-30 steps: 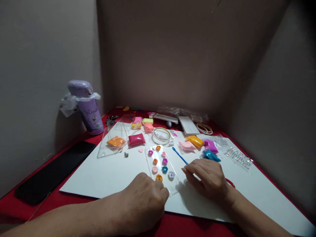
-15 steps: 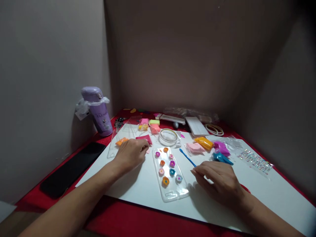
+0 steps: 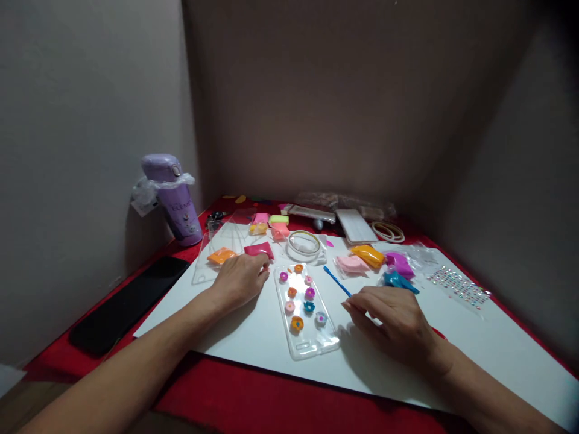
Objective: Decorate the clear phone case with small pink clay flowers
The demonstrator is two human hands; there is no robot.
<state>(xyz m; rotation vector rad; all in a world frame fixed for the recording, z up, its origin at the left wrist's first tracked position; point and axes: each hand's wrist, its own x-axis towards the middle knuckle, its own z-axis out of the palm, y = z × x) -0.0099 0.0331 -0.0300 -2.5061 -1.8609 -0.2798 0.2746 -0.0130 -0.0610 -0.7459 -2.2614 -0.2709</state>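
Observation:
My right hand (image 3: 389, 318) is closed around a thin blue modelling tool (image 3: 337, 281), its flat tip pointing away over the white board. To the left of that tip lies a clear phone case (image 3: 302, 346) dotted with several small clay flowers in orange, pink, purple, teal and pale blue, such as an orange one (image 3: 297, 324). My left hand (image 3: 239, 278) rests on the board left of the case, fingers curled and pinched together; what they hold, if anything, is hidden. Just beyond it are a dark pink clay packet (image 3: 259, 249) and an orange clay packet (image 3: 221, 255).
Beyond the case sits a roll of clear tape (image 3: 304, 243). Pale pink (image 3: 351, 264), yellow-orange (image 3: 368, 255), purple (image 3: 398, 264) and teal (image 3: 400, 281) clay packets lie right, near a gem sticker sheet (image 3: 459, 286). A purple bottle (image 3: 178, 205) and black phone (image 3: 129, 304) flank the board's left.
The whole view has shifted slightly. My left fingertips now cover the spot where a small pink bit showed beside them. My right hand keeps its hold on the blue tool.

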